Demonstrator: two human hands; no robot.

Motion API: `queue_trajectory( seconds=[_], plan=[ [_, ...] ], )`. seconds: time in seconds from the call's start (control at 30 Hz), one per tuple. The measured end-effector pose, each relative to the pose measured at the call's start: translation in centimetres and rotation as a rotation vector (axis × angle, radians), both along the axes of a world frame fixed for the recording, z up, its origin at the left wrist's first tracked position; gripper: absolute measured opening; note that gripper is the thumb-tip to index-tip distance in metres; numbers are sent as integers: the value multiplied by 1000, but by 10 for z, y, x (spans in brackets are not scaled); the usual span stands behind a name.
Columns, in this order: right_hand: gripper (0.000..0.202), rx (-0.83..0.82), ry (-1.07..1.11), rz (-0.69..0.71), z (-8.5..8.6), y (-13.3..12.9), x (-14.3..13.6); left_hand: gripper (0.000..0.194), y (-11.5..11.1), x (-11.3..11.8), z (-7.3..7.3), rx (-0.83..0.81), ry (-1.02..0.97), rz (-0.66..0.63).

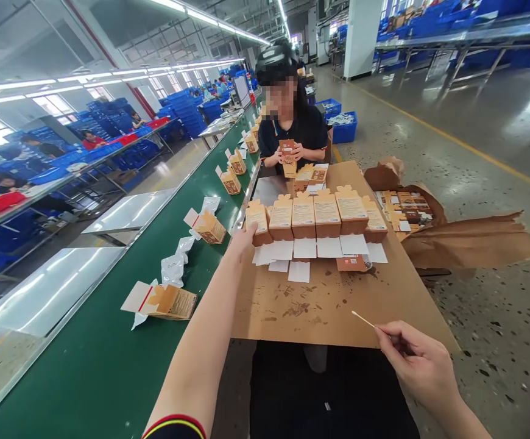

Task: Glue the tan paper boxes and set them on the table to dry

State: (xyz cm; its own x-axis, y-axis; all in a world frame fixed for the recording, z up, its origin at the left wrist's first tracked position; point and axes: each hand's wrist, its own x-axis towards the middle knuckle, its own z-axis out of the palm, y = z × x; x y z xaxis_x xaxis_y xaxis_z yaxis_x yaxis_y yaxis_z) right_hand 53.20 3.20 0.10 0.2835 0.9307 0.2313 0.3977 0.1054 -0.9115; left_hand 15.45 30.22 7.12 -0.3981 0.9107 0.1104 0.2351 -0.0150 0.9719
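At the left end of a row of small open-topped cardboard boxes (303,214), my left hand (243,236) has its fingers against the outermost box (257,218); part of the grip is hidden. These boxes have printed cream labels, brown lower parts and scalloped top flaps, and white flaps or cards (299,272) lie before them. Over the near right edge of the cardboard sheet (310,323), my right hand (418,360) pinches a cotton swab (363,319) between thumb and fingers, its white tip pointing left. Dark wet-looking spots mark the sheet between my hands.
A green conveyor belt (95,366) runs along the left, carrying open boxes (180,303) and white pouches (172,269). Across the table a co-worker (292,131) holds a box. A brown paper sack (470,241) with flat cartons lies on the right.
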Motion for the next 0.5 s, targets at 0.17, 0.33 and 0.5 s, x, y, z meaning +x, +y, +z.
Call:
queue_trajectory(
  seconds=[0.17, 0.33, 0.5],
  plan=[
    [43, 6, -61, 31, 19, -4, 15, 52, -64, -13, -3, -24, -144, 44],
    [33, 57, -125, 168, 26, -1, -7, 75, -172, -3, -34, 48, -355, -9],
    [30, 133, -247, 378, 2, 13, -72, 87, -209, 41, -69, -178, -378, -88]
  ],
)
